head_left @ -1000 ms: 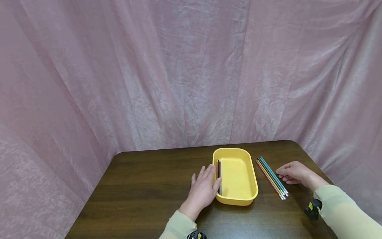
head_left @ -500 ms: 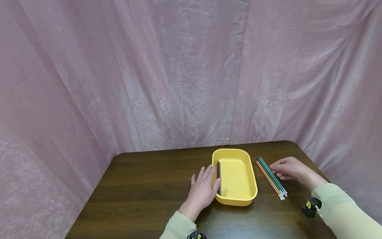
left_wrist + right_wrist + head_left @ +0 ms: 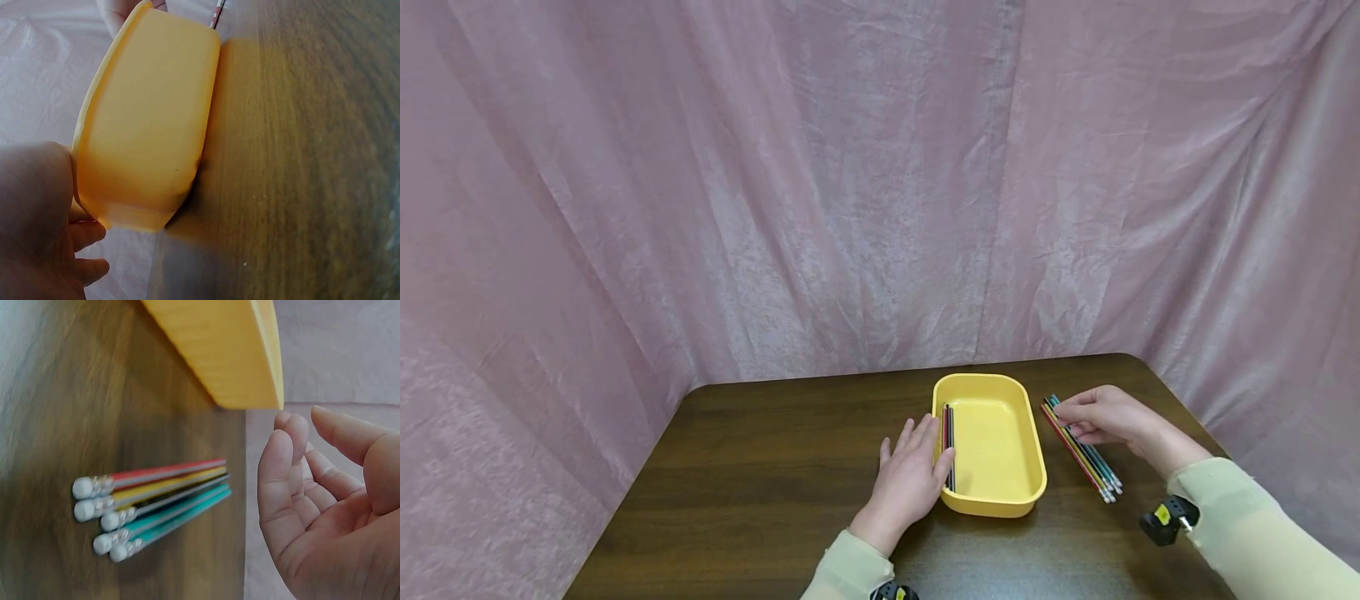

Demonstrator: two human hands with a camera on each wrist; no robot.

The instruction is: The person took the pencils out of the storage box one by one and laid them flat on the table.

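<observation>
My left hand [image 3: 904, 477] rests with spread, straight fingers over the left rim of a yellow plastic tray [image 3: 997, 454]. Beside those fingers, red and black pencils [image 3: 951, 429] lie lengthwise along the tray's left wall. The left wrist view shows the hand [image 3: 31, 212] against the rim. Right of the tray, a row of pencils lies on the table: red [image 3: 169, 469], yellow [image 3: 140, 495], black [image 3: 169, 497] and two teal, with white erasers toward me. My right hand [image 3: 1111, 419] hovers over their far ends, fingers loosely bent, thumb apart from them, holding nothing.
The dark wooden table [image 3: 797, 467] has a rounded far right corner beyond the pencils. Pink curtains [image 3: 865, 208] hang behind it and at both sides. A black wrist camera [image 3: 1168, 521] sits below the right sleeve.
My right hand has moved left and slightly away from me, from beside the loose pencils to above their far ends. The left hand stays at the tray's rim.
</observation>
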